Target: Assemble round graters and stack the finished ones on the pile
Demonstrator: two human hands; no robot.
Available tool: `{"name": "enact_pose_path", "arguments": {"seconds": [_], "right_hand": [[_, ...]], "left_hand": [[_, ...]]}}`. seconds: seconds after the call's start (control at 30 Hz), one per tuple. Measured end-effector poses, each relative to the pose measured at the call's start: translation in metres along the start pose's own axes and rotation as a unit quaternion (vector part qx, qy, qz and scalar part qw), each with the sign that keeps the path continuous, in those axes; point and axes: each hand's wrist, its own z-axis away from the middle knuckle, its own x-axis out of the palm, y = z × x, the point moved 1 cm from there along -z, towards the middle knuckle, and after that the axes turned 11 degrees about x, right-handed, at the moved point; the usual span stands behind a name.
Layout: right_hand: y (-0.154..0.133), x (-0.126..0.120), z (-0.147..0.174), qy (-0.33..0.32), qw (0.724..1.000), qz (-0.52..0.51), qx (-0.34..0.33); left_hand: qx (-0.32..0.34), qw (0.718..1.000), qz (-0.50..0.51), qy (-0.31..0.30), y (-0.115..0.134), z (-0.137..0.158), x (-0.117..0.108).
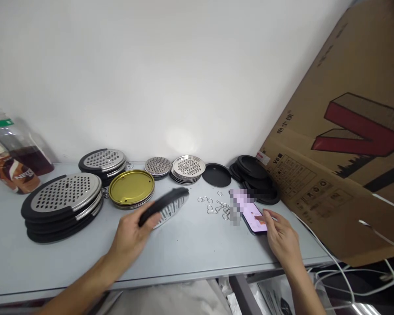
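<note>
My left hand (pixel 131 232) grips a round grater (pixel 172 212) by its black edge, thumb on the near side. The grater is held tilted above the table, its perforated metal face seen at a slant and slightly blurred. My right hand (pixel 282 238) rests over a phone (pixel 256 221) lying on the table, fingers stretched toward its lit screen and a fingertip on or just above it. Part of the phone's picture is pixelated. Between the hands lie small metal rings (pixel 205 199) and clips (pixel 221 208), loosely scattered.
At left stand a stack of black-rimmed graters (pixel 65 192), another such stack (pixel 103 159) and two bottles (pixel 15 170). Along the wall are gold discs (pixel 131 186), metal grater plates (pixel 188 167) and black rims (pixel 256 173). A large cardboard box (pixel 341 175) leans at right, near white cables (pixel 335 260).
</note>
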Motion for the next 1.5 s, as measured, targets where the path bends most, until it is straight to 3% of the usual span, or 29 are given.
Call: {"name": "enact_pose_path", "arguments": {"seconds": [0.07,0.23,0.33,0.43,0.57,0.7,0.77,0.97,1.03,1.27,1.5], "right_hand": [[-0.001,-0.001,0.000,-0.002,1.000,0.004,0.003],[0.001,-0.002,-0.001,0.026,1.000,0.008,0.012],[0.002,-0.002,-0.001,0.032,0.999,0.010,0.022],[0.001,-0.003,0.000,0.048,0.998,0.011,0.029],[0.001,-0.004,0.000,0.073,0.997,-0.001,0.022],[-0.001,0.000,0.001,0.016,0.998,-0.006,-0.056],[-0.003,0.001,0.002,-0.004,0.998,0.001,-0.064],[-0.012,-0.011,0.010,0.091,0.994,-0.058,0.023],[-0.010,-0.014,0.014,0.085,0.993,-0.072,0.029],[-0.003,-0.018,0.032,0.078,0.985,-0.047,-0.145],[-0.011,-0.020,0.037,0.062,0.975,-0.059,-0.206]], "left_hand": [[-0.066,0.995,0.072,0.036,-0.001,-0.018,-0.003],[-0.197,0.944,0.266,0.021,-0.016,-0.038,-0.002],[-0.240,0.921,0.306,0.003,-0.026,-0.034,0.002],[-0.265,0.918,0.293,-0.023,-0.029,-0.028,0.007],[-0.236,0.939,0.240,-0.063,-0.026,-0.025,0.010],[-0.196,0.955,0.202,-0.092,-0.023,-0.024,0.010],[-0.177,0.963,0.178,-0.094,-0.021,-0.023,0.010],[-0.149,0.973,0.144,-0.099,-0.024,-0.022,0.011],[-0.149,0.972,0.147,-0.103,-0.025,-0.022,0.012],[-0.141,0.977,0.115,-0.116,-0.032,-0.021,0.013],[-0.125,0.980,0.095,-0.119,-0.034,-0.021,0.013]]}}
